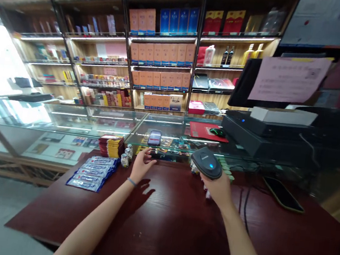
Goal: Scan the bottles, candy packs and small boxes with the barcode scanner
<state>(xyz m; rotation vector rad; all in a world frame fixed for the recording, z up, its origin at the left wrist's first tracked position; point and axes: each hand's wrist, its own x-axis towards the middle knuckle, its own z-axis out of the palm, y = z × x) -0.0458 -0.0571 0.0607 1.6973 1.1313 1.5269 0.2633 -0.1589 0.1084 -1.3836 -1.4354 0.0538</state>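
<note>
A person's right hand (218, 189) gripped a dark handheld scanner (207, 164), a small blue light glowing on its top, above the far side of a reddish-brown wooden table (160, 234) in a shop. The fingers of that hand were wrapped beneath the scanner's head, though their tips were hidden and how tightly they pressed could not be told. The left hand (142, 166), a thin blue band (132, 181) at its wrist, reached over the table's far edge with its fingers extended and slightly curled, the thumb held apart from them. Just beside it, to the left, stood a few small silvery containers (126, 157), next to a stack of yellow and dark-red packets (111, 146); nearer the camera, blue-and-silver packets (93, 172) lay in an overlapping row. Beyond the fingertips, a small device with a lit screen (154, 137) rested on the glass counter (108, 123). A dark phone (284, 194) lay at right on the table. Past it, a pink printed sheet (287, 80) hung over a monitor (243, 82), near a mouse (217, 131) on a red mat (199, 130). Orange boxes (163, 53) and blue boxes (179, 21) lined the lit shelves behind.
</note>
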